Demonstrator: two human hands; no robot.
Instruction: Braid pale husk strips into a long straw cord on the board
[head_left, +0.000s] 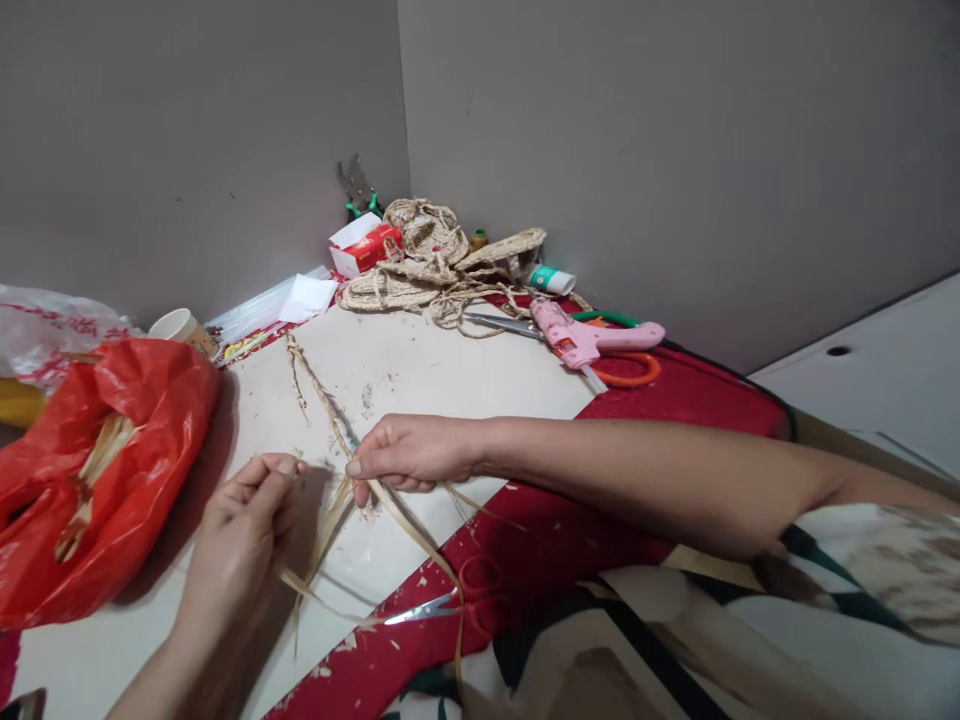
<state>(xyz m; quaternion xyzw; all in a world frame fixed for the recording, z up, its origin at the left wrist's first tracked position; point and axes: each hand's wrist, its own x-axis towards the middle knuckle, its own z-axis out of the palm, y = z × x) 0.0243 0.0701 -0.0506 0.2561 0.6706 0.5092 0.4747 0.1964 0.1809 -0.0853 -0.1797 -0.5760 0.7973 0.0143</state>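
Observation:
A thin straw braid point(322, 390) runs down across the white board to my right hand point(405, 452). The thumb and fingers of that hand are pinched on the braid's near end. Loose flat straw strands point(412, 525) fan out below the grip, one curving down toward my lap. Just to the left, my left hand point(247, 520) is closed in a pinch, with a bit of straw at its fingertips. Another strand trails from under this hand toward the scissors point(424, 610) with red handles, which lie on the red cloth near me.
A red plastic bag point(150, 400) with straw in it sits at left, beside a paper cup point(180, 328). Coiled straw braids point(420, 270), a red and white box point(364, 245) and a pink glue gun point(574, 335) stand at the back. Grey walls close off the far side.

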